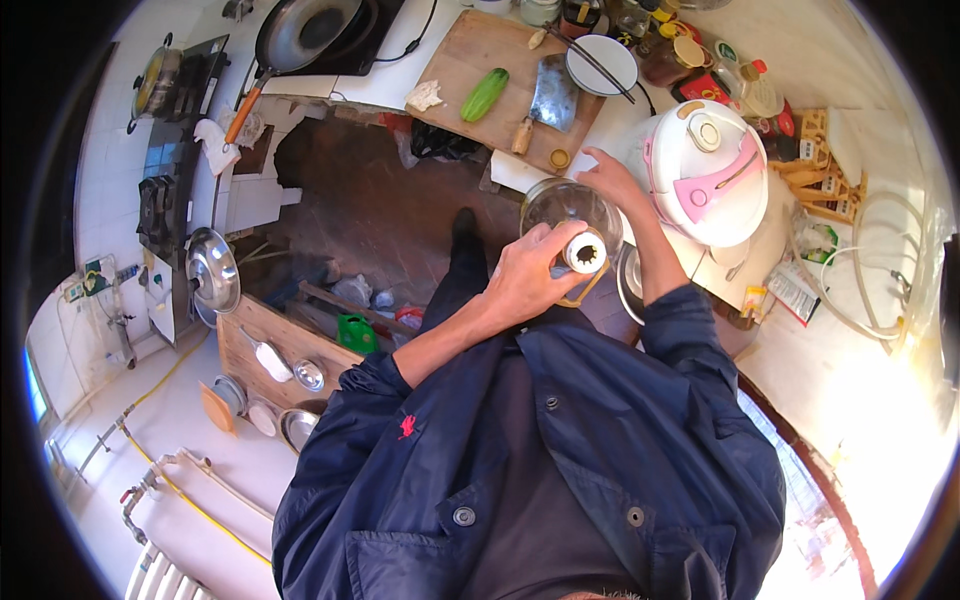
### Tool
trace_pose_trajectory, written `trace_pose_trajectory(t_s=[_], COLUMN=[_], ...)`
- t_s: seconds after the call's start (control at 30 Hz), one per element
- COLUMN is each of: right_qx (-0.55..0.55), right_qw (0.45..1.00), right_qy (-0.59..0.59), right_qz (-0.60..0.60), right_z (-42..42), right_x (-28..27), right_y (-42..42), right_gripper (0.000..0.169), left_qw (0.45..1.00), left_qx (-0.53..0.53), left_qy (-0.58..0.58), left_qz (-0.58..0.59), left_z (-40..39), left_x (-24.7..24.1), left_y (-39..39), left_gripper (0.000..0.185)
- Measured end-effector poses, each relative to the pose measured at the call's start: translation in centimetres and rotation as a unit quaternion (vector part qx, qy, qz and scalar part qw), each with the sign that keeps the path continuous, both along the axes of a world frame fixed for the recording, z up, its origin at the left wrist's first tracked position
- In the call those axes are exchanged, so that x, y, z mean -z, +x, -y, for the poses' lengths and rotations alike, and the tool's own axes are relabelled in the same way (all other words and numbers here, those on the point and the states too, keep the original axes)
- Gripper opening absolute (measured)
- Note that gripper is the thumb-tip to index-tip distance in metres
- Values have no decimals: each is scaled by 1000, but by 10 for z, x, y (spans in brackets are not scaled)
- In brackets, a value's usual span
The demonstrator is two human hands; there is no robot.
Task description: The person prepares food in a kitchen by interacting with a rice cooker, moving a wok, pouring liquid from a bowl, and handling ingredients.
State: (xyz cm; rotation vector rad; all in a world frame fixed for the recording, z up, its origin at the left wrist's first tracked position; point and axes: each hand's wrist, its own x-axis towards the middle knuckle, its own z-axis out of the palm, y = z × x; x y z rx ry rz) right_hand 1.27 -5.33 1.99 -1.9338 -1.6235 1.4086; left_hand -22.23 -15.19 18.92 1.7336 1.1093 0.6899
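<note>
My left hand (525, 274) is closed around the neck of a large clear container (547, 196) with a white ribbed mouth and a yellowish handle, held in front of my body. My right hand (609, 178) is beside the container's far side, fingers partly spread, close to the edge of the wooden cutting board (450, 56); whether it touches the container I cannot tell. A small gold-coloured cap (559, 157) lies on the board's near corner. Also there are a green cucumber (484, 94), a cleaver (555, 94) with a wooden handle, and a white bowl (602, 65) with dark chopsticks across it.
A pink and white rice cooker (709, 172) stands right of the board, with jars and bottles (671, 60) behind. A wok (307, 34) sits on the cooktop at the upper left, its handle past the counter edge. A metal lid (214, 270) is at the left.
</note>
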Motion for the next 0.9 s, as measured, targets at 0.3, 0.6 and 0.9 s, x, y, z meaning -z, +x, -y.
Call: trace_pose_trajectory(t_s=[0.3,0.6,0.9], right_qx=[-160,-173,-15], right_qw=[952,947,990], right_qy=[-44,-15,113], right_qz=[255,268,86], right_z=[-62,-63,-37], right_x=[-6,36,-102], right_y=[-52,-59,-36], right_gripper=[62,52,44], left_qw=[1000,1000,1000], left_qx=[11,23,-4], left_qy=[-8,-3,4], left_qz=[-14,-19,-3], left_z=[0,2,-11], left_x=[2,8,2], left_y=[-6,-8,2], left_gripper=[58,59,59])
